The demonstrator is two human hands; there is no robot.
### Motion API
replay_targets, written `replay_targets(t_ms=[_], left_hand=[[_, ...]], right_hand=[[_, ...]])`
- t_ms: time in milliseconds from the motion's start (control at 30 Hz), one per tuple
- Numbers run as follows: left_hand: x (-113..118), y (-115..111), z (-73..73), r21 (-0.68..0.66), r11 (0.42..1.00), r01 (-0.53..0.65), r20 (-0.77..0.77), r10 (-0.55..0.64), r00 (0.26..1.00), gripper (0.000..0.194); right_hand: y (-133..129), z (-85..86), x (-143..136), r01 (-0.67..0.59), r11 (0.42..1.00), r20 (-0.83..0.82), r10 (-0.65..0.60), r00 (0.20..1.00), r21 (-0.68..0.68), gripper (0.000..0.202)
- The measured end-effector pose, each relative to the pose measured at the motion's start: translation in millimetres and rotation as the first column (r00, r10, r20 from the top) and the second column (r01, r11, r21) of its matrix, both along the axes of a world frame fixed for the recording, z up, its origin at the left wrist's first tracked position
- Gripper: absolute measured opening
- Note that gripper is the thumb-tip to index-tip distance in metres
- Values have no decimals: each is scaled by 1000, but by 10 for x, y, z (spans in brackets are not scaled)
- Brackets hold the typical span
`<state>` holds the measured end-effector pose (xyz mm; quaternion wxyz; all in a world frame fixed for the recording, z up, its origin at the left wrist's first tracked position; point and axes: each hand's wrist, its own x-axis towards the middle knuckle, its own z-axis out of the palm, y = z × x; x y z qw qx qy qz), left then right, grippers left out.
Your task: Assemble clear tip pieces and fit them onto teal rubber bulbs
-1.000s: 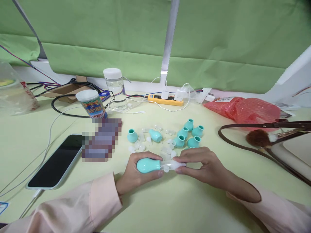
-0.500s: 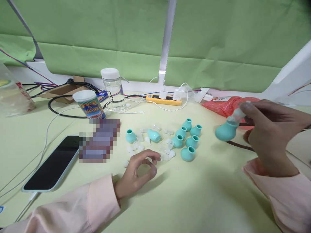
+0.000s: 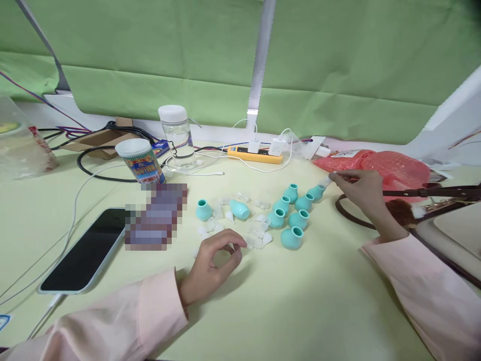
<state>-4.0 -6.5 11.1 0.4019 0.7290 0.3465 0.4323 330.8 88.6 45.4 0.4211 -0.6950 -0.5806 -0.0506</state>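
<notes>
My right hand (image 3: pixel 361 193) is closed in a pinch on a whitish translucent plastic piece (image 3: pixel 326 181) at the mouth of a teal bulb (image 3: pixel 316 193), at the back right of the group. Several other teal bulbs (image 3: pixel 291 238) stand close by with open necks. My left hand (image 3: pixel 216 263) rests low over the table, thumb and forefinger curled together; whether anything is between the tips is hidden. Just beyond it lie clear plastic pieces (image 3: pixel 254 242), a teal bulb on its side (image 3: pixel 239 209) and an upright teal bulb (image 3: pixel 203 210).
At left are a phone (image 3: pixel 84 253) on a cable, a printed cup (image 3: pixel 141 163) and a clear bottle (image 3: pixel 178 140). Behind stand a yellow power strip (image 3: pixel 255 156) and a red bubble-wrap bag (image 3: pixel 394 168). A brown-strapped bag (image 3: pixel 447 235) lies at right.
My right hand has moved left and away from me, bringing the teal bulb from mid-air to the back of the group. My left hand has stayed nearly in place, its fingertips closer together.
</notes>
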Motion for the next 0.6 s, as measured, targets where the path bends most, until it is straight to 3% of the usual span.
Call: replay_targets(t_ms=[200, 300, 433, 533, 600], left_hand=[[-2, 4, -39, 63, 998, -30, -31, 32, 999, 15], [0, 14, -84, 101, 994, -44, -51, 49, 998, 15], [5, 39, -124, 125, 990, -72, -91, 83, 992, 16], [6, 48, -135, 160, 984, -80, -125, 100, 987, 19], [3, 47, -146, 196, 978, -69, -156, 101, 983, 22]], right_hand=[[-15, 22, -67, 23, 994, 25, -25, 999, 105, 26], [-107, 69, -221, 6, 972, 50, -18, 999, 234, 21], [-376, 149, -569, -230, 870, 269, 118, 956, 436, 7], [-606, 177, -842, -415, 790, 407, 232, 883, 451, 15], [-724, 161, -984, -530, 753, 497, 313, 809, 390, 19]])
